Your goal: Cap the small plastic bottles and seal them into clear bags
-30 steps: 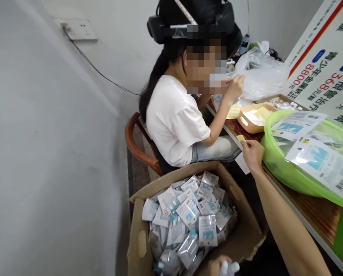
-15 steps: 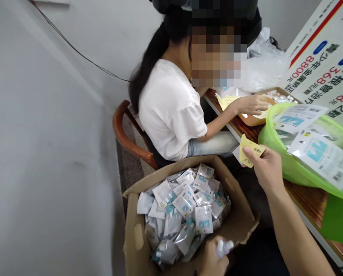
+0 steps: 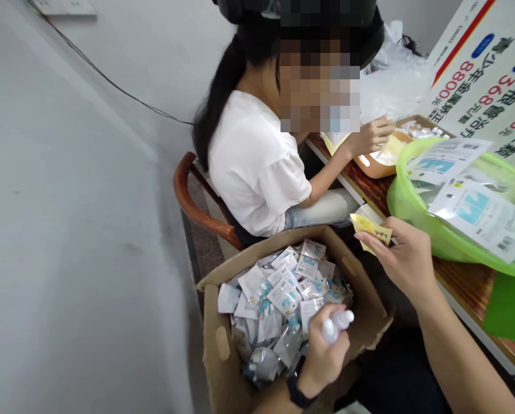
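Observation:
My left hand (image 3: 326, 356), with a dark band on its wrist, is closed around two small translucent bottles (image 3: 340, 322) with white tips. It is held over the near right part of a cardboard box (image 3: 216, 339). Inside the box lie many clear-and-white packets (image 3: 283, 296) with blue print. To the right of the box, my right hand (image 3: 408, 256) pinches folded yellow paper slips (image 3: 373, 231) with dark writing. A pale slip shows just behind them. The slips are beside the table edge, left of a green plastic basin (image 3: 416, 238).
Large printed packets (image 3: 477, 213) rest in the basin on the wooden table (image 3: 464, 287). A person in a white shirt (image 3: 257, 167) sits on a wooden chair (image 3: 188, 195) beyond the box, one hand near an orange tray (image 3: 376, 167). A wall (image 3: 88, 230) stands at left.
My left hand has risen with the two bottles, bringing its wrist into view. My right hand has tilted the yellow slips. The person's hand at the tray has lifted slightly.

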Available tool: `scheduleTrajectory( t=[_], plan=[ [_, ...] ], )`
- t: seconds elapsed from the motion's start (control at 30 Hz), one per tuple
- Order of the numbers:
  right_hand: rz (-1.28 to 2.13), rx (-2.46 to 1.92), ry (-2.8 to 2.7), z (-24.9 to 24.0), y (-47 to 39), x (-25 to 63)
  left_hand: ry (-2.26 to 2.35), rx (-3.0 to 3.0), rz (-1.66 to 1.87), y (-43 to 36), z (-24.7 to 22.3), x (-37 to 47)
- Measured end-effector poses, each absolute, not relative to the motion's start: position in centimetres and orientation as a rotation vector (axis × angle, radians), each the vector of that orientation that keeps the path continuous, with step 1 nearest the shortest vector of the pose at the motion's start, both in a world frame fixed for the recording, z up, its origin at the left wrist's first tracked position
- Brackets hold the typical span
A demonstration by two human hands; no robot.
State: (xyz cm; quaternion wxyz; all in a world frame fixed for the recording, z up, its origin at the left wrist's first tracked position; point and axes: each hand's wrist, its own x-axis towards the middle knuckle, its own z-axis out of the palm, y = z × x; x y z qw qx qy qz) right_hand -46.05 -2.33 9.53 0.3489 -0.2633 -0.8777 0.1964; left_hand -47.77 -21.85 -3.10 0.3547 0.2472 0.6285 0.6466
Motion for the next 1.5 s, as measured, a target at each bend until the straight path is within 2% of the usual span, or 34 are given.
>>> scheduleTrajectory(
  t=[0.2,0.4,0.5,0.67,0.8,0.93,1.37,1.5],
  plan=[
    [0.055,-0.467,-2.347,10.1,-3.1,-44.5,1.432,0.962,1.999,-18.0,5.4,-52.7],
    [-0.172,-0.392,-2.440,11.1,-3.8,-43.1,1.540,1.096,1.826,-15.7,8.7,-53.8],
    [0.085,-0.450,-2.475,11.4,-3.8,-42.6,1.462,0.983,1.825,-15.4,8.7,-53.8],
    [1.018,-0.695,-2.300,11.5,-3.4,-41.4,1.193,0.738,1.809,-15.4,8.1,-55.0],
    [1.504,-0.971,-1.934,10.3,-3.1,-40.2,1.119,0.736,1.752,-15.6,7.4,-55.7],
    [1.530,-1.038,-1.800,9.2,-2.9,-39.7,1.091,0.744,1.748,-15.7,6.9,-55.7],
    [1.110,-1.022,-2.028,10.9,-2.3,-41.9,1.086,0.727,1.652,-16.2,5.9,-55.0],
    [1.312,-0.941,-2.263,13.5,-1.1,-43.4,1.107,0.843,1.577,-16.9,5.1,-53.0]
  ],
)
